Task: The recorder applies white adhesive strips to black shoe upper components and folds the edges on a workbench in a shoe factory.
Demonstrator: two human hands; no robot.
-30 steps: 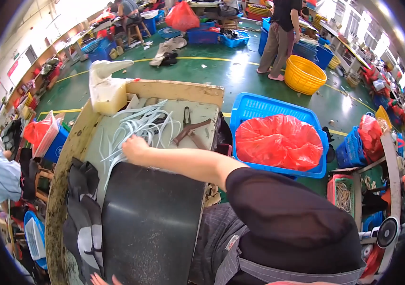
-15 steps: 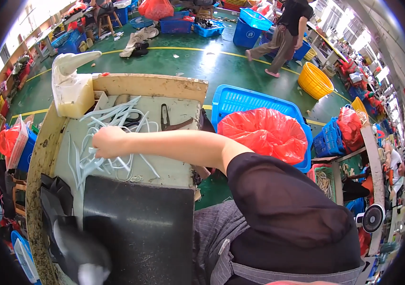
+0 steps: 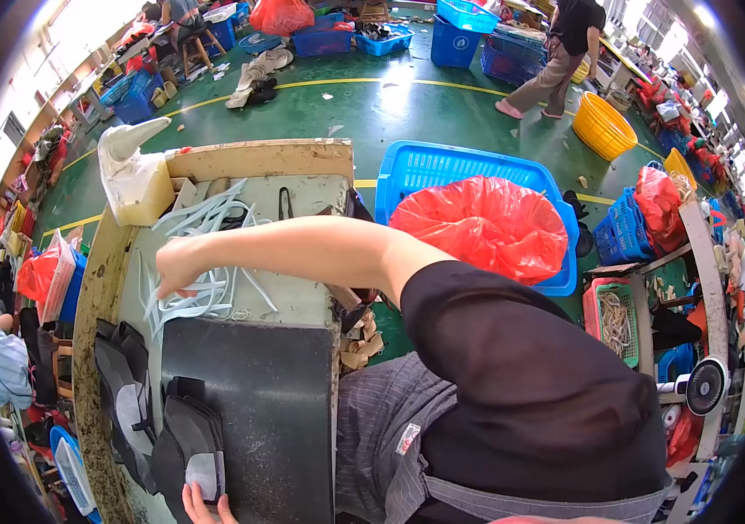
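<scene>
At the lower edge my left hand point(image 3: 205, 506) has its fingers on the grey end of a small stack of black shoe-upper pieces point(image 3: 182, 434), gripping it over the bench's left part. More dark pieces with grey patches point(image 3: 121, 371) lie against the wooden side wall. My right arm stretches across the bench, and my right hand point(image 3: 182, 265) is down in a tangle of pale blue strips point(image 3: 215, 293), its fingers closed around a strip. The fingertips are partly hidden. A black rubber mat point(image 3: 254, 393) covers the near part of the bench.
A cloudy plastic bottle with a spout point(image 3: 135, 179) stands at the bench's far left corner. Behind the strips lies a dark metal tool point(image 3: 285, 203). A blue basket point(image 3: 468, 157) lined with a red bag point(image 3: 481, 227) stands beyond my arm. One person point(image 3: 564, 52) walks on the green floor.
The black pieces, blurred before, now lie by the mat with my left hand showing on them. My right hand has shifted slightly left among the strips. The person farther off has walked right.
</scene>
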